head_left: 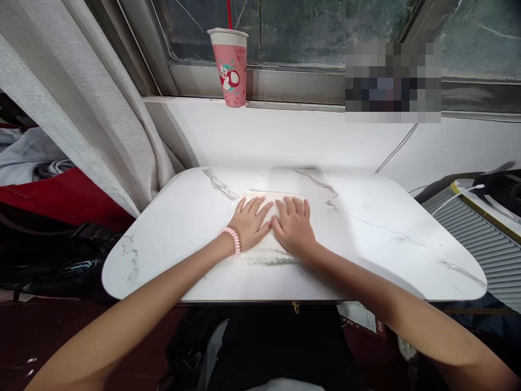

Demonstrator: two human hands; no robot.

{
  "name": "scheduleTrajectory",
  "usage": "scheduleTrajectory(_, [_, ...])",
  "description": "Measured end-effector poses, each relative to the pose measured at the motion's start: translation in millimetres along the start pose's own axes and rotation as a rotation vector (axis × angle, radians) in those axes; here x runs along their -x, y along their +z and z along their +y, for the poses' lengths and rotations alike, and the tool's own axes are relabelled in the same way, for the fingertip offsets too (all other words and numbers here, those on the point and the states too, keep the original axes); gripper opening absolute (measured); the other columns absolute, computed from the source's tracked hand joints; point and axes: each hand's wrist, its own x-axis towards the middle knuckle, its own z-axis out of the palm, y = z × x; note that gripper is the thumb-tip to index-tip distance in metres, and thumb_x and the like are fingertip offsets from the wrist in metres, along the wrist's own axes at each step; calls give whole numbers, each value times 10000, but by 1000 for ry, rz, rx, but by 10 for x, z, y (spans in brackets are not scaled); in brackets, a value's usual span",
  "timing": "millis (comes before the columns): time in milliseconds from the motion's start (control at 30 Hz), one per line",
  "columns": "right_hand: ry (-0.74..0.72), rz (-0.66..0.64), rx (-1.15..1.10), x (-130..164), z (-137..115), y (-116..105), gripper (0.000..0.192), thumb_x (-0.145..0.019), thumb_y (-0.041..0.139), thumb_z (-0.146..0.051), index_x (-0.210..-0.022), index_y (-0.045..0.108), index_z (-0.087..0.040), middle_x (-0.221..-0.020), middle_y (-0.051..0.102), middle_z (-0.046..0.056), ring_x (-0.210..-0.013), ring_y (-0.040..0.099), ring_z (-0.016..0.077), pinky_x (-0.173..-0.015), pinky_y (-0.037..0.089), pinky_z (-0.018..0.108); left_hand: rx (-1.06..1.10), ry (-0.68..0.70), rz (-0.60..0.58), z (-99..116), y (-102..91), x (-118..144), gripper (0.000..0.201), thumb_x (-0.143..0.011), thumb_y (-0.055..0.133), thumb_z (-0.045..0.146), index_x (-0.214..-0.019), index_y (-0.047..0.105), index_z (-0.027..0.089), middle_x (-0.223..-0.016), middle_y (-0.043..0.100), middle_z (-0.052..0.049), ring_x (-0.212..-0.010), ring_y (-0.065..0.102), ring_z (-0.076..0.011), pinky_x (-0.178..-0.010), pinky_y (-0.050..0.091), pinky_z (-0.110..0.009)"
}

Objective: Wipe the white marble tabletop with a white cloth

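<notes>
A folded white cloth (266, 255) lies in the middle of a small white marble table (366, 239). My left hand (250, 221) rests flat on the cloth's left half, fingers spread, with a pink coil band (233, 239) on the wrist. My right hand (293, 224) lies flat beside it on the right half, thumbs nearly touching. Both palms press down on the cloth; neither hand grips anything. Most of the cloth is hidden under the hands.
A pink paper cup (230, 65) with a red straw stands on the window sill behind the table. A grey curtain (81, 103) hangs at the left. Red and dark fabric (61, 195) lies at left. A white cable (464, 193) and ribbed grey unit (480, 239) sit at right.
</notes>
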Motion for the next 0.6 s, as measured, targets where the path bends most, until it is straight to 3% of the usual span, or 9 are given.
scheduleTrajectory(167, [-55,-45,-34,405,-103,-171,522,-989,311,-326,-1431,464,-95,-1512,413,187,-1436,282,348,-1180,171,585,5,21,14,229,-54,406,570,-990,267,400,-1471,414,133,-1538,404,-173,-1447,320,-313,-1194,196,-584])
scheduleTrajectory(300, [-86,-39,-98,627,-203,-241,499,-970,349,-320,-1417,488,-146,-1506,435,162,-1432,305,332,-1182,203,576,47,41,13,297,-106,666,601,-988,236,439,-1483,409,146,-1538,406,-167,-1455,312,-303,-1208,185,-569])
scheduleTrajectory(433, [-112,-47,-162,679,-358,-240,500,-967,349,-306,-1425,483,-155,-1497,451,153,-1426,323,330,-1185,194,595,77,44,33,194,-147,825,572,-983,262,438,-1483,416,207,-1529,431,-132,-1445,340,-274,-1213,207,-548])
scheduleTrajectory(600, [-165,-79,-215,572,-631,-177,529,-984,328,-324,-1444,458,-96,-1515,426,174,-1435,303,353,-1186,184,606,85,16,31,-98,-220,988,569,-980,285,475,-1499,384,266,-1529,441,-87,-1443,346,-261,-1221,206,-535])
